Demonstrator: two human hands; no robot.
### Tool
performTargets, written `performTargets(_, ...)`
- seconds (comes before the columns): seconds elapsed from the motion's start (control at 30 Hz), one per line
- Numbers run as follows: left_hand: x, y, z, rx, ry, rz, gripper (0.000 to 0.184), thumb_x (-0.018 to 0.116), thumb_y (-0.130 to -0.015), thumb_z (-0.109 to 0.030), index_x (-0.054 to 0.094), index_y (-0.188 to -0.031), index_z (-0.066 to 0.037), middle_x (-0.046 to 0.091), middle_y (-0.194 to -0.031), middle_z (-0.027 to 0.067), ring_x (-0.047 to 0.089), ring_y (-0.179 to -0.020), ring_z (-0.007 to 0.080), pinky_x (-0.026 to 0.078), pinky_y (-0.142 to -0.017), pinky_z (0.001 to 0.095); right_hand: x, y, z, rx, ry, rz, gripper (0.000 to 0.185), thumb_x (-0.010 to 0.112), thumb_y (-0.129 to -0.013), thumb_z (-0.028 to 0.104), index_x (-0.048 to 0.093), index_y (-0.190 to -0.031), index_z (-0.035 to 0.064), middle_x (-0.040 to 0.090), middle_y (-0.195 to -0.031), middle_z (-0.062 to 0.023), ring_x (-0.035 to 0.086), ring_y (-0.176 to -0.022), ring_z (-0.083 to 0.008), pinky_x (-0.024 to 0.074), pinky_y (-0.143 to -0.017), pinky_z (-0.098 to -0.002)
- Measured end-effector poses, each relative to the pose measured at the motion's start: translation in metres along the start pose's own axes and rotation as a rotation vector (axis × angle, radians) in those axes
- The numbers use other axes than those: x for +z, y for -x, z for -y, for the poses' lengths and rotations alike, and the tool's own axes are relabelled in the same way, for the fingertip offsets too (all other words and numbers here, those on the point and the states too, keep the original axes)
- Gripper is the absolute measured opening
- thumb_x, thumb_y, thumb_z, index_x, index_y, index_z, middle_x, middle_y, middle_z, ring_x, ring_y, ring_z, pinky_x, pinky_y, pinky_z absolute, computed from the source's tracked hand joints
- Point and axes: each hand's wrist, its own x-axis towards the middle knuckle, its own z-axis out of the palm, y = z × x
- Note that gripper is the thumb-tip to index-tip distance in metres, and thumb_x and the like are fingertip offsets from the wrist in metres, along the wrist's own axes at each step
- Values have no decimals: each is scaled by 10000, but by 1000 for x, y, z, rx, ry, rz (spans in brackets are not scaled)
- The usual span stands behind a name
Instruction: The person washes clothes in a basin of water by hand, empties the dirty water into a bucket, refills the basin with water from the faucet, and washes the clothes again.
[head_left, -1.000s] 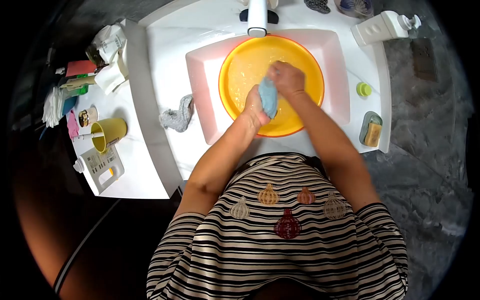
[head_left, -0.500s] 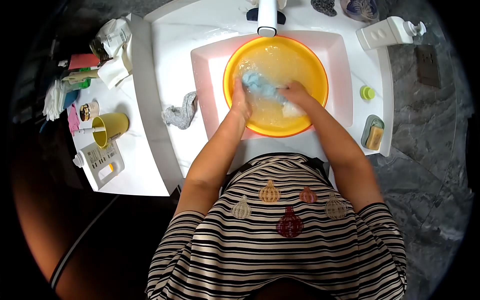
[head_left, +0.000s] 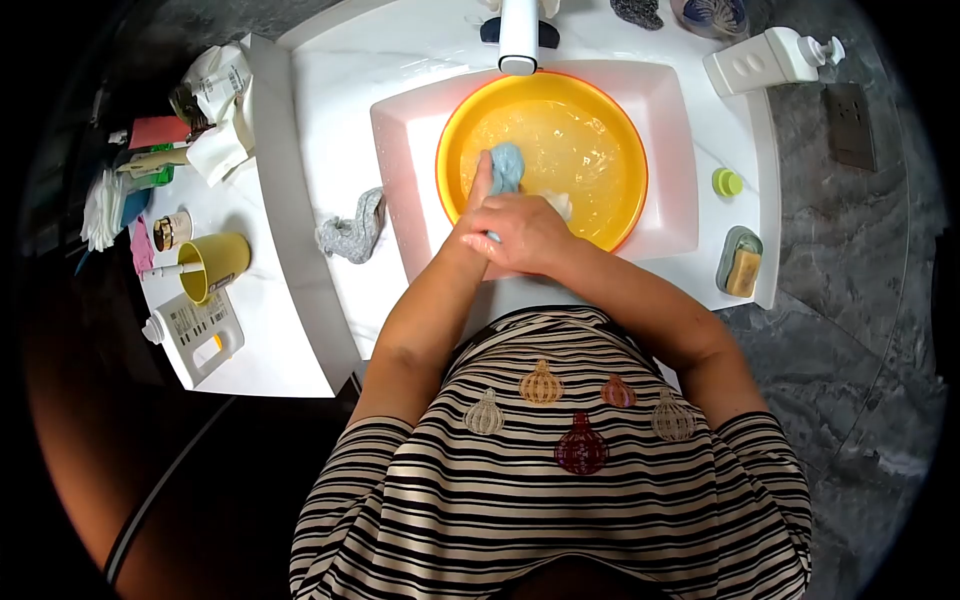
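Observation:
A wet light blue cloth (head_left: 507,166) is bunched up over the near left part of a yellow basin (head_left: 640,150) of cloudy water. My left hand (head_left: 480,185) is wrapped round the cloth, which pokes out beyond its fingers. Across it lies my right hand (head_left: 522,232), its fingers closed near the left wrist with a bit of the same blue cloth showing under them. A white cloth (head_left: 560,205) is partly visible beside the right hand in the basin, its rest hidden by that hand.
The basin stands in a pinkish-white sink (head_left: 672,180) below a white faucet (head_left: 518,40). A grey bunched cloth (head_left: 355,230) lies left on the counter. At right are a pump bottle (head_left: 765,62), a green cap (head_left: 727,182) and a soap dish (head_left: 740,262). A yellow cup (head_left: 222,262) stands far left.
My right hand has moved left and toward me, from the basin's middle onto the left hand and wrist. The blue cloth, earlier stretched between both hands, is now gathered up at the left.

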Motion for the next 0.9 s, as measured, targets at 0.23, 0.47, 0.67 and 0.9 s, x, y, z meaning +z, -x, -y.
performTargets(0.23,36,6,20,124,89,52,369,371,-940,-394,565,-1026,-92,612,-972,62,588,-888,230,478,-831,353,-10,-14,-97,372,296,-148,315,457,-875,357,629,-861,94,639,-898,-158,611,-820,-345,482,-702,-438)
performTargets(0.47,30,14,-13,375,-97,-140,335,427,-956,-355,548,-1123,-91,587,-1069,67,558,-988,210,408,-945,363,-23,17,-101,427,59,-575,166,540,-874,224,626,-860,83,644,-891,-117,601,-831,-325,474,-727,-414)
performTargets(0.67,-10,-7,-6,321,81,-68,251,453,-923,-132,513,-1138,-19,588,-1076,110,576,-995,239,465,-888,391,-34,53,-92,118,183,-96,180,649,-787,154,626,-958,102,629,-869,-93,577,-865,-290,454,-798,-383)
performTargets(0.9,4,22,-5,293,71,128,300,474,-842,-32,489,-1141,0,594,-1069,116,609,-958,245,523,-833,361,-13,23,-85,195,271,-271,257,614,-819,207,625,-1035,68,625,-959,-136,582,-895,-304,455,-834,-360)
